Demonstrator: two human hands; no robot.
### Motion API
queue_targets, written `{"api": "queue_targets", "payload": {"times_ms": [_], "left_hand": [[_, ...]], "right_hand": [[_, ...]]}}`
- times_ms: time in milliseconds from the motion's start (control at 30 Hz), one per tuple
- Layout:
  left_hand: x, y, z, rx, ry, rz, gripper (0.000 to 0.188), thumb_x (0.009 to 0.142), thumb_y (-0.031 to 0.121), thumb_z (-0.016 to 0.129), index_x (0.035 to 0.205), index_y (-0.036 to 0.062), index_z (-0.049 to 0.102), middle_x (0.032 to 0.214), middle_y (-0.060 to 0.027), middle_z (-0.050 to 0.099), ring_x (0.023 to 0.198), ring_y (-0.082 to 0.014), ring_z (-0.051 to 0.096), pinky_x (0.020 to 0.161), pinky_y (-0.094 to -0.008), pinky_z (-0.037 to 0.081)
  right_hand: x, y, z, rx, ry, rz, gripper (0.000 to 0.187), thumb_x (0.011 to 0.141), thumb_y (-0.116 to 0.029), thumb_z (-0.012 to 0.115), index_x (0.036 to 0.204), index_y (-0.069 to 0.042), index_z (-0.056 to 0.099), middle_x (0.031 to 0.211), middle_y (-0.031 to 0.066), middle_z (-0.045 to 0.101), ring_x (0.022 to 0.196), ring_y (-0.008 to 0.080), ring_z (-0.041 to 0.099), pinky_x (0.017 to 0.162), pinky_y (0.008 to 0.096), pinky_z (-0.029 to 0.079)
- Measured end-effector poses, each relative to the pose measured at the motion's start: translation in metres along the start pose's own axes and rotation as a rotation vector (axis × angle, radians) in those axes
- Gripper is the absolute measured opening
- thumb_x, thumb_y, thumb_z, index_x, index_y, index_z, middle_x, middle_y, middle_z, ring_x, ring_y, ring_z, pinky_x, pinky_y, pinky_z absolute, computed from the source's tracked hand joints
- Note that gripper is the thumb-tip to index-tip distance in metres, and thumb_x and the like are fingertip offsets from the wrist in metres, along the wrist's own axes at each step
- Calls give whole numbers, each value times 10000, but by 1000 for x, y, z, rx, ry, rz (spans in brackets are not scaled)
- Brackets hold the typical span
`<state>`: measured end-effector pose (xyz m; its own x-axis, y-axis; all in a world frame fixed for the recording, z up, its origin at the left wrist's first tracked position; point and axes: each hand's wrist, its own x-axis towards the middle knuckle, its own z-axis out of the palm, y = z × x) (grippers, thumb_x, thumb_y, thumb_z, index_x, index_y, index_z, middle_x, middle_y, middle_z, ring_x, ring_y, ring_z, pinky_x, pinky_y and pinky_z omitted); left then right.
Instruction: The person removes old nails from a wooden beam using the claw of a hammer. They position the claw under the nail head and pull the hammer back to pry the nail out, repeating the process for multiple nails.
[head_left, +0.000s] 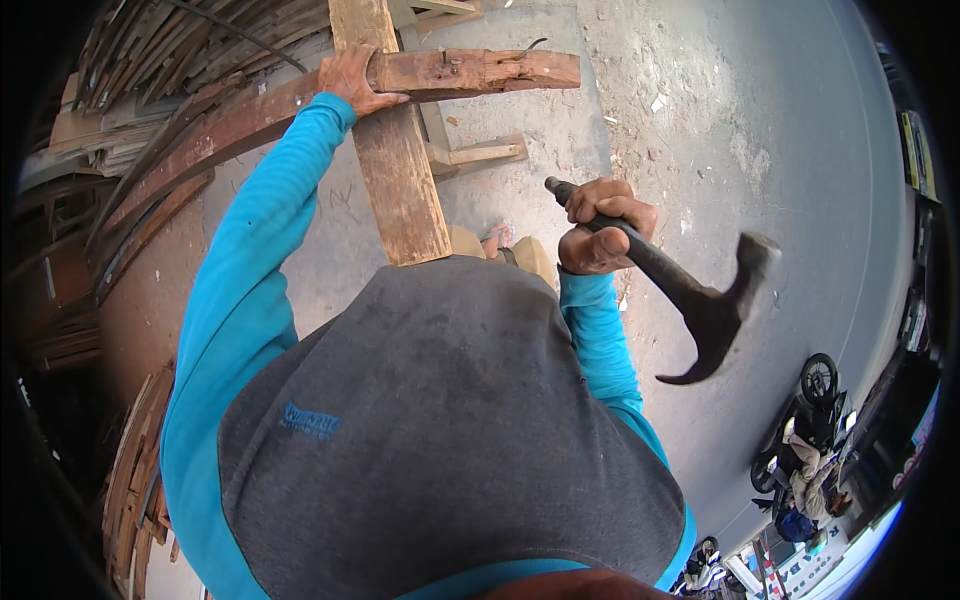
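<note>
My left hand [350,82] is wrapped round a long reddish-brown wooden beam [270,110] and presses it down across a wide worn plank [400,185]. To the right of the hand, a bent nail [536,45] sticks up from the beam's split end. My right hand [607,225] grips a claw hammer [690,290] by its dark handle, held in the air right of the plank. The hammer's head is toward the lower right, its claw curving down and left. It is well apart from the beam.
Stacks of old timber [190,50] crowd the left side, with more wooden strips [135,480] lower left. A short wooden support [480,155] stands beside the plank. Wood chips litter the concrete floor [690,130]. At the lower right are a motorcycle [820,405] and a person [815,485].
</note>
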<state>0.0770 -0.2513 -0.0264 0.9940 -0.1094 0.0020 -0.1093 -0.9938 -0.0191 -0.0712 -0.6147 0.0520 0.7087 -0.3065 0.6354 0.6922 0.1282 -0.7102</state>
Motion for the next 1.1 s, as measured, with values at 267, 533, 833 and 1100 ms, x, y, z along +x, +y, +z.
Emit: {"api": "queue_targets", "payload": {"times_ms": [267,533,833,1100], "left_hand": [[-13,-1,16,-9,43,26,1044,577,685,869,1390,120,537,1329,-116,582,1301,-316,527,1114,-484,356],[3,0,3,4,27,28,1038,580,681,868,1385,114,539,1329,-132,585,1301,-315,525,1112,-480,361],[-6,-5,3,-41,44,33,1016,600,663,871,1377,104,531,1313,-135,593,1283,-307,537,1093,-460,371],[6,1,1,-28,74,49,1014,593,674,866,1370,113,537,1316,-130,592,1278,-310,540,1095,-461,372]], "right_hand": [[-6,-7,-5,-375,-57,866,470,1043,-462,581,912,-10,584,632,13,509,551,99,469,500,279,398],[-21,6,-11,-88,-28,335,484,1036,-509,558,943,-35,516,660,107,529,516,164,479,468,325,436],[40,-53,15,-274,-3,532,528,1053,-580,455,903,-75,491,628,27,489,466,99,464,410,247,411],[-47,54,-28,-510,-236,973,476,1027,-510,587,814,-107,448,559,-23,440,424,86,420,389,263,361]]}}
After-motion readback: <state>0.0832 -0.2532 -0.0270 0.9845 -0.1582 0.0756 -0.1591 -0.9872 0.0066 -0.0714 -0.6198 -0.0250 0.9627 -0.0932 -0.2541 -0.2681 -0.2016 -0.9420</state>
